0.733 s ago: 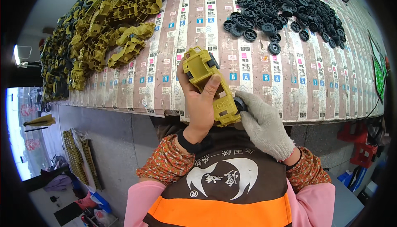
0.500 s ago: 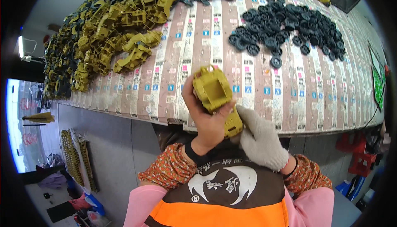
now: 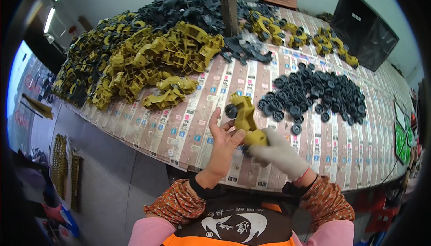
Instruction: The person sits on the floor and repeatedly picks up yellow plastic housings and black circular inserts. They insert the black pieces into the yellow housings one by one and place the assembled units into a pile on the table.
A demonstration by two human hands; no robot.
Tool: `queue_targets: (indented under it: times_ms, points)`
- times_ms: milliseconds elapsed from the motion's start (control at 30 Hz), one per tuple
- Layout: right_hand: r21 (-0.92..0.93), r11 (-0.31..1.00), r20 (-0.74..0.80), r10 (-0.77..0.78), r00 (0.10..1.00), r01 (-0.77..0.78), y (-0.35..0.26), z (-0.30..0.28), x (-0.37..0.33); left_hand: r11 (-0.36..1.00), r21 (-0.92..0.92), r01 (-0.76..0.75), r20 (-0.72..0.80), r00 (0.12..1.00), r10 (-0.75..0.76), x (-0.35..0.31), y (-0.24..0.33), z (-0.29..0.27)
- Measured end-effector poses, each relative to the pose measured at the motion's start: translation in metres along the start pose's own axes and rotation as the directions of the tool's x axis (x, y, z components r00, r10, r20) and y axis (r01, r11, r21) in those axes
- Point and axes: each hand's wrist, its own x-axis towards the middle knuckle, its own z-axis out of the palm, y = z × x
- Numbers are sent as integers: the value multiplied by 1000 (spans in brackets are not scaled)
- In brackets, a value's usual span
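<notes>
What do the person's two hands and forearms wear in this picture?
The left hand is bare, with a dark band at the wrist. The right hand wears a white knit glove with a reddish cuff edge. Both forearms have orange-brown patterned sleeve covers over pink sleeves.

bright, even light from ceiling tubes (image 3: 54, 1) top left; sharp centre, fisheye-bent dark edges.

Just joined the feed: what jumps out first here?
A yellow toy vehicle body with one black wheel fitted, held between the bare left hand and gloved right hand. Behind it on the table, yellow frames are heaped at left and black wheels at right.
</notes>
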Motion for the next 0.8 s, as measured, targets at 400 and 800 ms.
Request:
queue_targets:
  times_ms: [400,800]
  points:
    - [133,845,-498,-394,772,517,-110,-185,180,411,898,-159,-59,881,470,72,51,-163]
    - [-395,879,-316,-403,859,267,-37,-92,62,-521,841,-146,275,944,180,163,61,-170]
